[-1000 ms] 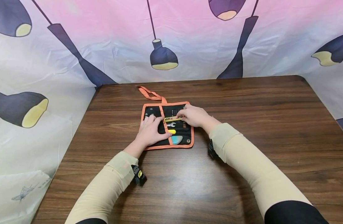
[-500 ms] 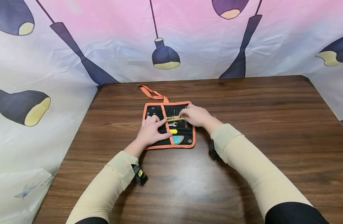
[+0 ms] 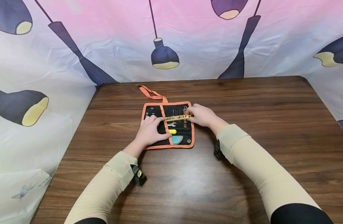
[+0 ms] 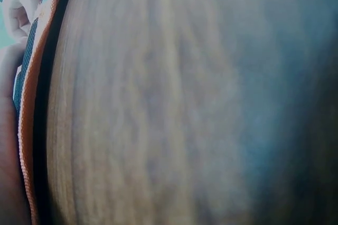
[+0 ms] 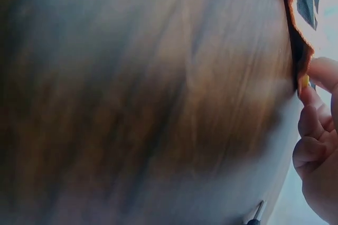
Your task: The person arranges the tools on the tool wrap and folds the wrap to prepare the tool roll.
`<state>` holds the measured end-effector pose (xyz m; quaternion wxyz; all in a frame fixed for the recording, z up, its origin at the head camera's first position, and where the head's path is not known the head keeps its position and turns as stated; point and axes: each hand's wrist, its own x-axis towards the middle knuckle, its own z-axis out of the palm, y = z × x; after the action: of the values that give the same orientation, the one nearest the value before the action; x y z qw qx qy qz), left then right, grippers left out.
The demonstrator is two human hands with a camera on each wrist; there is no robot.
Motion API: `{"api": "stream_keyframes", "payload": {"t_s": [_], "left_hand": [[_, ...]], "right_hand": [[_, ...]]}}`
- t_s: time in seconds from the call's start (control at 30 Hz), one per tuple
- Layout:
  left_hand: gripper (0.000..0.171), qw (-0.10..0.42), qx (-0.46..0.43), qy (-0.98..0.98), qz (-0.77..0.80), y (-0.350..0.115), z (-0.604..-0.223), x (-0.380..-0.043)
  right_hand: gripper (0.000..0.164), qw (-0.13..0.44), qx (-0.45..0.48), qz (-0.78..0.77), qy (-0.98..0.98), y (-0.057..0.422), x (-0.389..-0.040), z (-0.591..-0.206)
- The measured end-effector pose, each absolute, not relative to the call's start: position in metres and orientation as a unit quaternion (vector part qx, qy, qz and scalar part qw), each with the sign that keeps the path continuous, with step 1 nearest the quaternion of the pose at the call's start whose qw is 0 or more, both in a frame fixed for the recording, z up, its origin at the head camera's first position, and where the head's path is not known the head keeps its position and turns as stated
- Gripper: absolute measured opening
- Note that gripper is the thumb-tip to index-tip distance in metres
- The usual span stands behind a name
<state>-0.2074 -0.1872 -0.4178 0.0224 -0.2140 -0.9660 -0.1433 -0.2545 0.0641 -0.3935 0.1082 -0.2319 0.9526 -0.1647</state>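
Note:
A black tool pouch [image 3: 185, 133] with orange trim lies unrolled on the wooden table. My left hand [image 3: 149, 131] rests across its left half, fingers and thumb spread and pressing near the orange pocket band. A slim yellow tool [image 3: 175, 118] with red and dark print slants over the pouch, its left end at the band beside my left fingers. Its right end is pinched between the thumb and fingers of my right hand [image 3: 202, 115]. Below it a metal wrench [image 3: 171, 124], a yellow handle [image 3: 172, 131] and a teal-and-grey tool [image 3: 177, 140] stick out of the pockets.
An orange strap [image 3: 150, 92] trails from the pouch's far edge. The brown table [image 3: 258, 109] reaches back to a printed cloth backdrop [image 3: 194, 46]. In the right wrist view, a dark thing with a slim metal tip [image 5: 260, 209] shows at the bottom.
My right hand has shifted right with the yellow tool, and more of the tool's length now shows beyond the pocket band. My left hand has stayed in place.

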Motion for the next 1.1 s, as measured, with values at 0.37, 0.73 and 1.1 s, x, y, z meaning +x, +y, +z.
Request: {"api": "stream_keyframes", "payload": {"t_s": [0.37, 0.73, 1.1], "left_hand": [[0.076, 0.031, -0.233, -0.961, -0.142, -0.188, -0.418, -0.207], [0.080, 0.037, -0.238, -0.962, -0.133, -0.189, -0.421, -0.210], [0.080, 0.024, -0.230, -0.964, -0.134, -0.190, -0.421, -0.209]], "right_hand": [[0.022, 0.084, -0.240, -0.186, 0.949, 0.061, -0.256, -0.396], [0.019, 0.099, -0.254, -0.200, 0.941, 0.041, -0.254, -0.398], [0.023, 0.109, -0.242, -0.207, 0.942, 0.033, -0.254, -0.397]]}}
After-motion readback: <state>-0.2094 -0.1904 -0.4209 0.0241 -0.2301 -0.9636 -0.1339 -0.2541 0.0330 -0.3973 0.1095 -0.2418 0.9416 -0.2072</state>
